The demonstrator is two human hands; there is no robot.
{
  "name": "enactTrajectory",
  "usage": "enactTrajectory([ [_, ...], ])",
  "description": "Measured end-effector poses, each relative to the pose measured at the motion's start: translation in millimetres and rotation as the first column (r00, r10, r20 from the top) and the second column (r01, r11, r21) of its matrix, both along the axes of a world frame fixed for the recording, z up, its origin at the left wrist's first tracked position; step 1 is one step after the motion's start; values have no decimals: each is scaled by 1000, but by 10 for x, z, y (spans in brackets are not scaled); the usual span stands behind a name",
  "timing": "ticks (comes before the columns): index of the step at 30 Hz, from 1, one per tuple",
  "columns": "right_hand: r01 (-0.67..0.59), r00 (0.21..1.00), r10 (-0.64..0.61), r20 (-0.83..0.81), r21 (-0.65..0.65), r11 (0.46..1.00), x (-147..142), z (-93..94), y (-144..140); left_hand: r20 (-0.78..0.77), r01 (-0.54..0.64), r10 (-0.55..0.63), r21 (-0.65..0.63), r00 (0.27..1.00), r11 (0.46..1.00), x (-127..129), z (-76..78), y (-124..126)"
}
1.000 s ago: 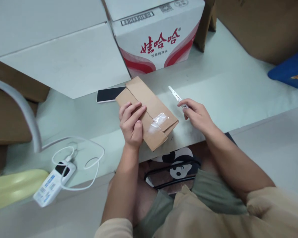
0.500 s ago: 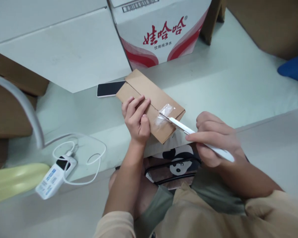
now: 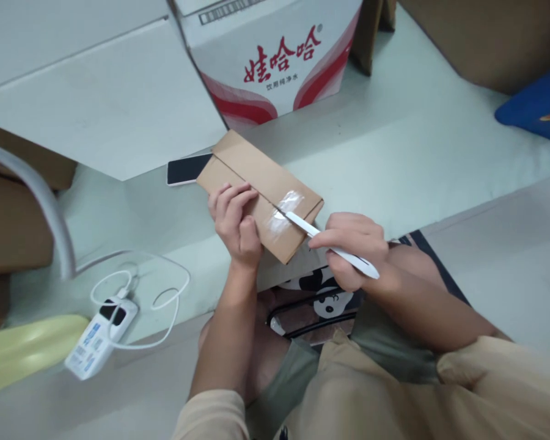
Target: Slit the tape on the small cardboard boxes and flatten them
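Note:
A small brown cardboard box (image 3: 252, 162) lies tilted near the table's front edge, its flaps meeting along a lengthwise seam. Clear tape (image 3: 284, 215) crosses that seam at the box's right end. My left hand (image 3: 236, 223) grips the box from its near left side, fingers curled over the top. In my right hand (image 3: 355, 247) is a white utility knife (image 3: 302, 223), held with the index finger stretched along it. The blade's tip touches the tape at the seam. A dark-screened phone (image 3: 187, 169) lies behind the box, partly covered by it.
A white box with red Chinese lettering (image 3: 279, 67) stands behind, beside a large white panel (image 3: 101, 110). At left are a white power bank (image 3: 101, 336) with a looped cable, a curved grey tube (image 3: 50, 208) and a yellow object (image 3: 32, 348). A blue object (image 3: 531, 113) sits far right.
My right hand has moved left, closer to the box, with the knife. The blade now shows less beyond the white handle. The whole view has shifted slightly.

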State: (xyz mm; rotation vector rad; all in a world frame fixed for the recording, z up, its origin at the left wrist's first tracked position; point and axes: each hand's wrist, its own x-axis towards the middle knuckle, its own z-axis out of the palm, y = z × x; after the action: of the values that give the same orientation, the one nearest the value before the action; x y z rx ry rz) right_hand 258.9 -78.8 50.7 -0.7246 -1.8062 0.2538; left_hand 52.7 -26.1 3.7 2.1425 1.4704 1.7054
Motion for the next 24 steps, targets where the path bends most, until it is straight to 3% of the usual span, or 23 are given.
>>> enactTrajectory([
  [2,2,1000,-2,4,23,1000,48,23,-27,17,-2,1,2,1000,1000,10,3,8],
  [6,-25,976,61,208,-171,985,179,161,-100,37,12,-12,-1,999,1000,35,-2,25],
  [8,-56,991,68,115,-100,993,169,130,-70,46,8,-9,7,999,1000,47,-6,32],
  [11,6,999,-4,-49,31,999,106,6,-19,28,-26,26,5,999,1000,59,-6,36],
  [15,-24,994,24,104,-2,1000,81,-36,-66,-7,-59,59,-12,998,998,61,-1,28],
  [19,73,997,-73,-14,23,997,25,-37,-80,1,-41,41,-32,999,999,53,-14,27],
  [24,22,1000,-22,0,-52,998,164,-85,-178,27,-31,31,-24,999,999,7,-43,14],
])
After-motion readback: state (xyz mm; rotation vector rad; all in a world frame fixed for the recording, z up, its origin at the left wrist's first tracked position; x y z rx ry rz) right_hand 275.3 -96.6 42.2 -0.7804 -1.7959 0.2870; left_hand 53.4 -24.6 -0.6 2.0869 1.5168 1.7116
